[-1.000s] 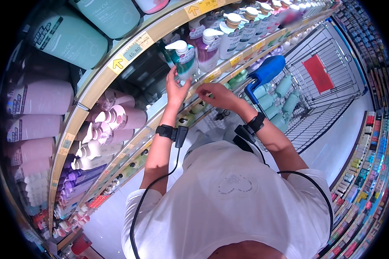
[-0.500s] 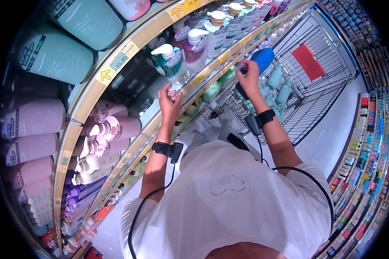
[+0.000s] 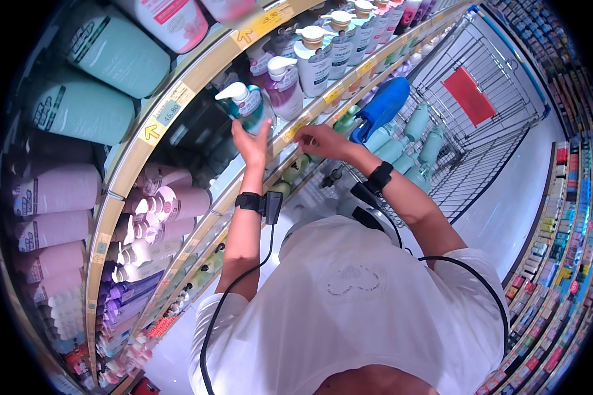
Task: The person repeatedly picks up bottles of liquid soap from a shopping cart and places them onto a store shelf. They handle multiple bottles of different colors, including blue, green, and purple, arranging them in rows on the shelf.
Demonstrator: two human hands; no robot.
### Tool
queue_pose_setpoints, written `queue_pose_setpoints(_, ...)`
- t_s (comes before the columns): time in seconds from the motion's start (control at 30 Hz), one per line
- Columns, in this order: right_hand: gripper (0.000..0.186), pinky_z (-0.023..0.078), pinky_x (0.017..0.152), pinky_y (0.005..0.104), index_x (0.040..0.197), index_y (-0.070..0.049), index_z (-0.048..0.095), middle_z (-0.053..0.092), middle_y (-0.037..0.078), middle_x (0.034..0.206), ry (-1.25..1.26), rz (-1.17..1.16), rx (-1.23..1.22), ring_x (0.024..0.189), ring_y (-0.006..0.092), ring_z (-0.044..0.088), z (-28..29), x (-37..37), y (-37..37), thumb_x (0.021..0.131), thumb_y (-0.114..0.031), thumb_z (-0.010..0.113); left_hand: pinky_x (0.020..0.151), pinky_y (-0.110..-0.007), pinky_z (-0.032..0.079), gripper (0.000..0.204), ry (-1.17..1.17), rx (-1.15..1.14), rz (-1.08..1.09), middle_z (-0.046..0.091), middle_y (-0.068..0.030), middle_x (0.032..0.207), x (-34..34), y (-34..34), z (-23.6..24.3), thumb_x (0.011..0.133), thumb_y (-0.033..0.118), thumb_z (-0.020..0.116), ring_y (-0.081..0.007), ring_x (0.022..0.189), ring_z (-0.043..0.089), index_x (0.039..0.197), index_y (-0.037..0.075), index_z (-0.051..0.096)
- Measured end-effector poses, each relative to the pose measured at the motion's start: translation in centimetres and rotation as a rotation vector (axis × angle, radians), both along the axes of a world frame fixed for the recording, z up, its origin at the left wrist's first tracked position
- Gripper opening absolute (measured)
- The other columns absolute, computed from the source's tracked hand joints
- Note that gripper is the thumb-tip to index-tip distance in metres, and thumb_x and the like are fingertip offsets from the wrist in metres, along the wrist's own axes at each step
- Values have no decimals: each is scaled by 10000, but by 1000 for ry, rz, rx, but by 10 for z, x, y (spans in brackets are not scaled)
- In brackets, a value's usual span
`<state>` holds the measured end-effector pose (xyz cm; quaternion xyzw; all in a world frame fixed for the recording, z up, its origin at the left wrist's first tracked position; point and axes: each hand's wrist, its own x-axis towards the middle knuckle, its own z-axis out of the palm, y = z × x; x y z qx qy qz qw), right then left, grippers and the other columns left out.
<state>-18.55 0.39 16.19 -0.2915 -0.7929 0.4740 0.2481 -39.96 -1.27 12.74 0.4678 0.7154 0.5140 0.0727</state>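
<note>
My left hand (image 3: 250,143) is around the lower part of a pump bottle (image 3: 249,105) with a white pump head and a green-teal label. The bottle stands upright on the shelf, tilted in the view. Beside it is a purple pump bottle (image 3: 284,89) with a white pump. My right hand (image 3: 319,141) is just in front of the shelf edge (image 3: 290,131), with its fingers loosely bent and apart and nothing seen in them. Its fingertips are apart from the green-teal bottle.
A wire shopping cart (image 3: 501,141) with a red panel (image 3: 468,97) stands at right. Several mint-green bottles (image 3: 416,123) lie in it, and a blue object (image 3: 384,102) is at its near corner. Pink pump bottles (image 3: 184,203) fill the shelf at left. More shelves (image 3: 553,263) line the far right.
My left hand has moved up to the green-teal pump bottle and closed around it. My right hand has come left and down, from beside the blue object to the shelf edge.
</note>
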Motion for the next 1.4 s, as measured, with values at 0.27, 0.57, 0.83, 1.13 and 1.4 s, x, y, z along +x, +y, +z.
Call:
queue_pose_setpoints(0.27, 467, 474, 824, 329, 1150, -45, 527, 598, 104, 1034, 113, 109, 26, 961, 215, 593, 35, 24, -7, 738, -156, 718, 847, -314, 462, 508, -90, 199, -144, 650, -106, 968, 19, -53, 26, 626, 140, 861, -156, 898, 598, 1027, -55, 616)
queue_pose_setpoints(0.57, 1042, 356, 1027, 358, 1371, -19, 166, 361, 132, 1314, 483, -444, -201, 1260, 210, 365, 42, 112, -35, 640, -292, 857, 785, -351, 453, 588, 63, 233, -661, 573, -113, 931, 188, -22, 101, 529, 132, 879, -265, 876, 569, 1043, 4, 625)
queue_pose_setpoints(0.83, 732, 500, 758, 306, 1209, 16, 358, 535, 116, 1105, 598, -1350, -442, 948, 177, 576, -19, 251, 8, 680, -221, 805, 827, -425, 449, 586, 138, -145, -1023, 573, -146, 964, 374, 73, 15, 606, 189, 786, -336, 974, 542, 1142, 53, 591)
queue_pose_setpoints(1.13, 557, 529, 690, 349, 965, 71, 605, 666, 161, 914, 165, -1817, -668, 794, 242, 664, -173, 425, 48, 572, -260, 819, 974, -415, 417, 973, -71, -588, -1420, 442, -250, 1297, 516, 89, -152, 704, 209, 737, -396, 1181, 468, 1443, 9, 135)
queue_pose_setpoints(1.4, 762, 522, 789, 396, 1052, 78, 555, 646, 229, 1004, -522, -1677, -786, 921, 335, 652, -296, 511, 37, 520, -396, 825, 1090, -581, 201, 738, 603, -709, -1766, 285, -101, 1483, 555, 106, -209, 803, 246, 653, -309, 1400, 179, 1430, 132, 282)
